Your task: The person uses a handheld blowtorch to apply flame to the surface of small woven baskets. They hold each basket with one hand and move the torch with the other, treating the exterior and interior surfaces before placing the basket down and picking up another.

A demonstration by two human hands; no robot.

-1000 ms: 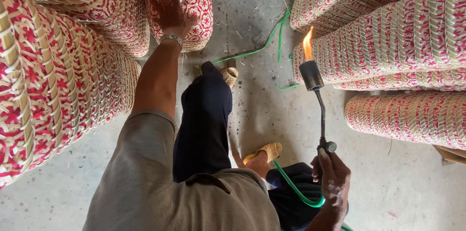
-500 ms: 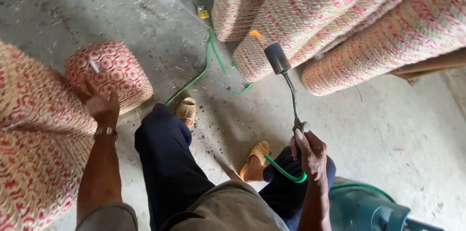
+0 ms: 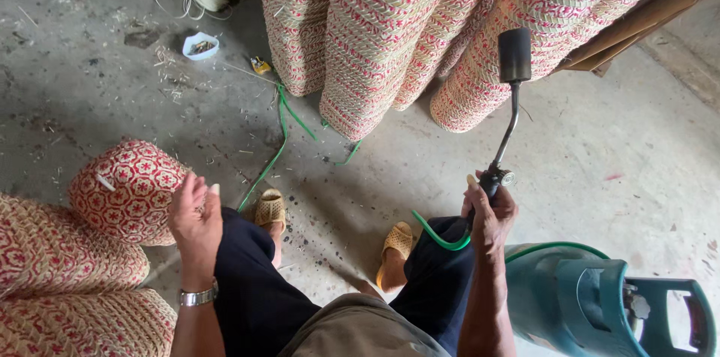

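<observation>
My right hand (image 3: 489, 214) grips the handle of a gas torch (image 3: 510, 94) whose black nozzle points up toward the stacked woven mats; no flame shows. A green hose (image 3: 442, 237) runs from the handle toward a teal gas cylinder (image 3: 600, 304) at my right. My left hand (image 3: 193, 218), a watch on its wrist, rests against the end of a rolled red-and-straw woven mat (image 3: 127, 188) lying on the floor at my left. I am seated, with dark trousers and yellow sandals (image 3: 270, 208).
Several rolled woven mats (image 3: 390, 19) lean upright across the top. More rolls (image 3: 60, 282) lie at the lower left. A small white dish (image 3: 199, 45), a green cord (image 3: 281, 124) and straw scraps lie on the concrete floor (image 3: 615, 147). A wooden plank (image 3: 645, 19) sits at the top right.
The view swung right, bringing the gas cylinder into sight. The torch flame seen earlier is gone. My left hand stays on the rolled mat's end.
</observation>
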